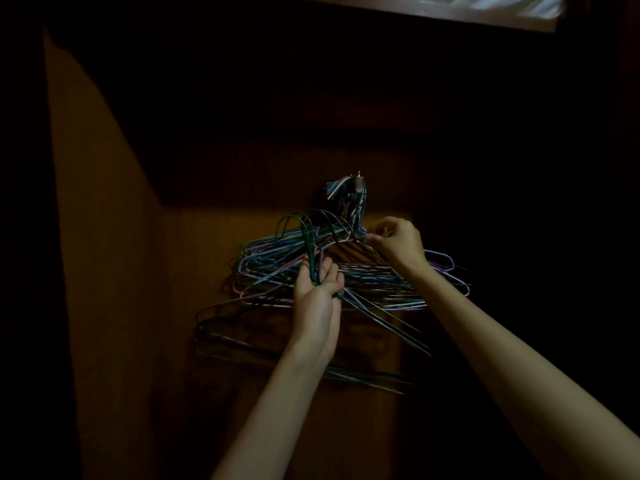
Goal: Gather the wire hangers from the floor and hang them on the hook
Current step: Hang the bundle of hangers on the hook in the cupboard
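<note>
My left hand (317,289) is raised with its palm towards me, fingers curled loosely around a small bunch of green wire hangers (313,251). I hold them by their necks so that their hooked tops stand up above my fingers while their shoulders trail down to the right. My right hand (398,242) is curled, its fingertips pinching at a hanger top just beside that bunch, probably to free one hook from the tangle before lifting it; in this dim light I cannot tell exactly which wire it has.

The hook (358,180) sits on the wooden panel (114,271) straight above my hands, near the panel's middle. It is already crowded with the tops of many coloured hangers (273,268), whose bodies fan out below it behind my hands. The ones I hold are not yet on it, so they need to go up and over the hook's tip.
</note>
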Available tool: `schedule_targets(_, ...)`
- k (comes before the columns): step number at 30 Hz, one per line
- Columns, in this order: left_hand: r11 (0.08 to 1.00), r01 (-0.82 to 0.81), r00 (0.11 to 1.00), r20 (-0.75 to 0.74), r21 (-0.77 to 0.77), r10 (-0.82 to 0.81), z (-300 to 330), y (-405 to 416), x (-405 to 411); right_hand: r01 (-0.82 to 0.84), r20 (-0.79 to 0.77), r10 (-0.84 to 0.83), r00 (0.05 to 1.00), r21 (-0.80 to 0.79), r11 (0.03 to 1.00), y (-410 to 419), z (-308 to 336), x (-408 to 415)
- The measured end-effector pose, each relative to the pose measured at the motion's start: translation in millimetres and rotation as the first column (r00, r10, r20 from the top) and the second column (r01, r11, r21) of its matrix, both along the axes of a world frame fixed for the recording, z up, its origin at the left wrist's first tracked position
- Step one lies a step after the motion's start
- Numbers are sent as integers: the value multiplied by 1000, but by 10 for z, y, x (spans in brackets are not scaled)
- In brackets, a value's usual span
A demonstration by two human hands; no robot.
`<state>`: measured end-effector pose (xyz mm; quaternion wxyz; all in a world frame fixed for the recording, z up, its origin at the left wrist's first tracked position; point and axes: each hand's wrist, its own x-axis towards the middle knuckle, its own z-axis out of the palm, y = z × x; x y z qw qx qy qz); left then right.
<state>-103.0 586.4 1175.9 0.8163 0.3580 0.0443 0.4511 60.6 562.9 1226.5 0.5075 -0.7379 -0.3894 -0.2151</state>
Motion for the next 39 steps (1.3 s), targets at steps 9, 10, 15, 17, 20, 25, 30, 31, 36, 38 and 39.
schedule_targets(9,1000,-9,1000,-23,14,10,-95,-155,-133,-313,-90,302,949,-151,938,-570,-371,-508)
schedule_targets(10,1000,-9,1000,-28,15,9,-115,-178,-150,-343,-119,326,938,-169,924,-644,-413,-583)
schedule_targets(15,1000,-4,999,-35,13,5,-200,-343,-256,-411,-170,378,910,-262,873,-908,-572,-892)
schedule_targets(17,1000,2,999,-33,4,-1,-247,-418,-318,-421,-186,384,904,-246,873,-1002,-632,-993)
schedule_targets(20,1000,7,999,-41,-1,-7,-315,-530,-431,-442,-227,396,890,-218,870,-1143,-737,-1136)
schedule_targets(25,1000,10,999,-54,-2,-10,-378,-688,-581,-445,-236,395,888,-228,866,-1331,-833,-1326)
schedule_targets(30,1000,12,998,-61,-14,-13,-426,-859,-710,-398,-210,360,909,-185,898,-1446,-897,-1407)
schedule_targets(31,1000,12,998,-54,-29,-13,-436,-888,-729,-386,-212,353,912,-145,911,-1467,-903,-1414)
schedule_targets(36,998,9,999,-32,-58,-11,-465,-992,-817,-342,-230,327,917,-26,939,-1633,-874,-1390)
schedule_targets(38,998,9,1000,-27,-58,-11,-450,-1020,-827,-329,-223,307,925,-70,942,-1678,-869,-1363)
schedule_targets(39,999,12,1000,-25,-52,-14,-441,-1036,-828,-329,-217,303,928,-95,939,-1691,-871,-1345)
